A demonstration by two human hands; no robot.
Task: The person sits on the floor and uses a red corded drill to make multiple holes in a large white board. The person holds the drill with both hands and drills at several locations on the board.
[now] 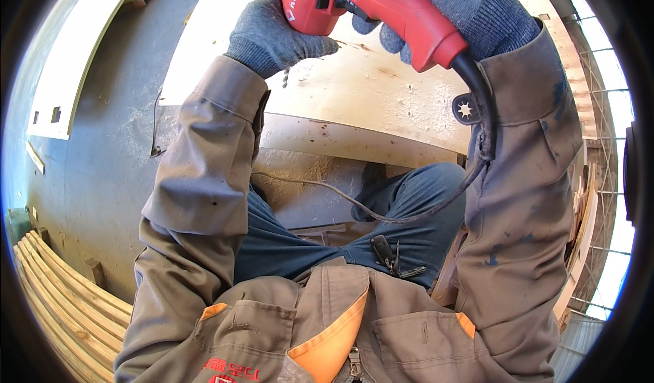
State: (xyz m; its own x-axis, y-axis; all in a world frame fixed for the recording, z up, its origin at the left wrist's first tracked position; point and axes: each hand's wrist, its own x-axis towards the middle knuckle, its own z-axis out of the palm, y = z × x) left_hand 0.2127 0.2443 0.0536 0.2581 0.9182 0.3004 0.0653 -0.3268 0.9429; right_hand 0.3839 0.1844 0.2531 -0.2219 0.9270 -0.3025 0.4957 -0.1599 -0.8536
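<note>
A red corded power drill point(407, 23) is held up at the top of the head view, above a pale wooden board point(381, 83). My right hand point(470, 8), in a grey knit glove, wraps round its handle with the fingers curled underneath. Against the front of the drill's body is my left hand point(262, 34), gloved alike, its fingers closed round the casing and the thumb stretched along below. A short spiral drill bit point(285, 78) shows beneath that hand; its upper end is hidden. From the handle a dark cord point(481, 97) hangs past my right sleeve.
Wood shavings point(436, 104) lie scattered over the board. The cord loops across my bent legs point(422, 199). Stacked wooden slats point(75, 301) stand at the lower left, on a grey floor point(109, 199). Another pale panel point(68, 63) is at far left; wire mesh point(606, 145) runs along the right.
</note>
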